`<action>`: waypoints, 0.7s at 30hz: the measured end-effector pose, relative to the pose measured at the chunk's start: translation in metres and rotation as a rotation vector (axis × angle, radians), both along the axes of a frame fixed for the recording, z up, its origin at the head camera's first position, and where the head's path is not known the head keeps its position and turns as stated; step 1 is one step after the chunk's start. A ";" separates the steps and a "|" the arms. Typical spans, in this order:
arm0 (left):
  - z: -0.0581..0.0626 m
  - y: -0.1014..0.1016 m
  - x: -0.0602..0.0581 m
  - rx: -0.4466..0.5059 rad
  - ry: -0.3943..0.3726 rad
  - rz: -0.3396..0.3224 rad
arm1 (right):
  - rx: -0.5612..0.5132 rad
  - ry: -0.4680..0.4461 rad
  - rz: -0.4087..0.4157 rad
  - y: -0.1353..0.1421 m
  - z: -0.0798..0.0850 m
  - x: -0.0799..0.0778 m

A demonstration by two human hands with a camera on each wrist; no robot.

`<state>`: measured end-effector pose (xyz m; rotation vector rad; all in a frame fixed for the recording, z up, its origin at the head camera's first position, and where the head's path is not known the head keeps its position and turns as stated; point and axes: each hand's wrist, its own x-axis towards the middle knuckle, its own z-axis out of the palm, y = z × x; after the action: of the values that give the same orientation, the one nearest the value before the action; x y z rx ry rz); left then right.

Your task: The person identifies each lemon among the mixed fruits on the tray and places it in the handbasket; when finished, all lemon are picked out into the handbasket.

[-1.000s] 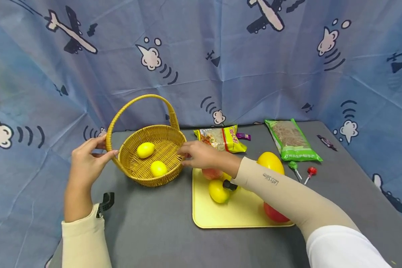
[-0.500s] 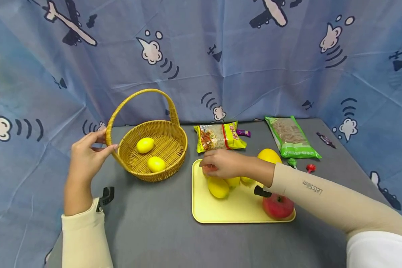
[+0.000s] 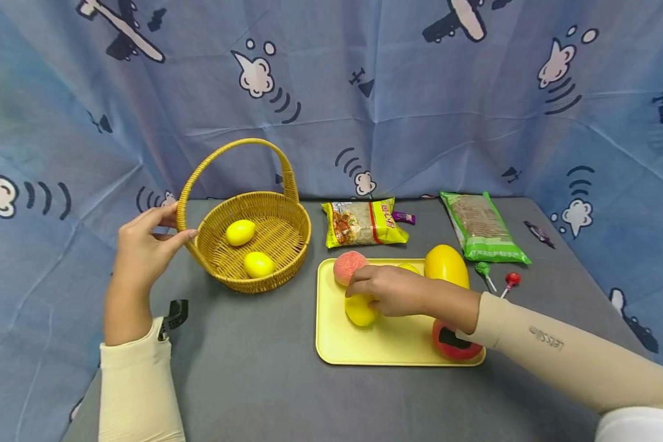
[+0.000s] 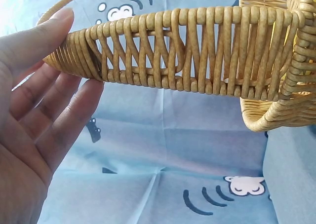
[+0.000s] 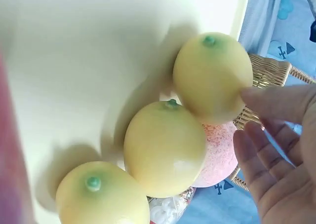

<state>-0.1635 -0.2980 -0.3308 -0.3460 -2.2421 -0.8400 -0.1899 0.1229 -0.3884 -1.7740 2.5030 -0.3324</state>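
My left hand point(image 3: 140, 252) holds the handle point(image 4: 173, 51) of a yellow wicker basket point(image 3: 304, 248) between thumb and fingers. Two yellow lemons point(image 3: 259, 264) lie inside the basket. Over a yellow tray point(image 3: 387, 350), my right hand point(image 3: 389, 290) is at the leftmost lemon point(image 3: 360, 312). The right wrist view shows the thumb at that lemon's point(image 5: 212, 76) edge, with the fingers loosely bent and apart from it. Two more lemons point(image 5: 165, 147) sit in a row beside it. A pink peach point(image 3: 350, 267) rests at the tray's back left corner.
The tray also carries a large yellow mango-like fruit point(image 3: 446, 265) and a red apple point(image 3: 455, 348), partly covered by the right wrist strap. Behind are a yellow food packet point(image 3: 364, 223), a purple wrapper point(image 3: 404, 217), a green bag point(image 3: 485, 227), and two lollipops point(image 3: 512, 279).
My right hand has left the basket's right side and moved right, past the peach, to the leftmost lemon on the tray. The left hand stays on the basket handle.
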 end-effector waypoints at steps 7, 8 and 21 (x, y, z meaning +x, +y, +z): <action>-0.002 0.001 0.001 -0.004 -0.012 0.005 | 0.057 0.008 0.028 -0.004 -0.008 0.008; -0.002 0.001 0.001 -0.006 -0.011 0.007 | 0.068 0.015 0.026 -0.004 -0.009 0.008; -0.003 0.002 0.003 -0.006 -0.018 0.018 | 0.219 0.013 0.000 -0.010 -0.006 0.009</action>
<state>-0.1609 -0.2960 -0.3342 -0.3219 -2.2620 -0.8303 -0.1812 0.1127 -0.3948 -1.6960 2.4383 -0.0439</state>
